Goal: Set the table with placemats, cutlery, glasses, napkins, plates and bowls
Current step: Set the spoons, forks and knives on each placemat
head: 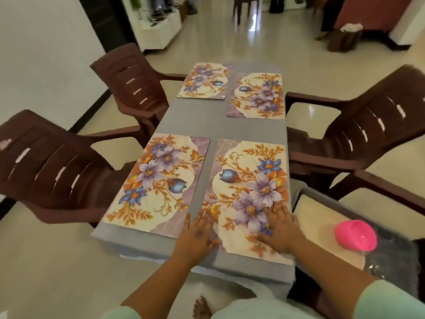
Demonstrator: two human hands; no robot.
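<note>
Near right placemat (247, 194) lying at table's (195, 116) 5 o'clock, near edge hanging close to table end. Left hand (197, 233) and right hand (281, 229) both spread flat, pressing on it. Pushing hard could be sliding mat off edge or bumping neighbor mat (158, 180) at 9 o'clock. Pink bowl (355, 234) waiting at 3 o'clock.

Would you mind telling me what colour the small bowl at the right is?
Bright pink; the bowl shows in the head view, sitting in a grey tray.
</note>
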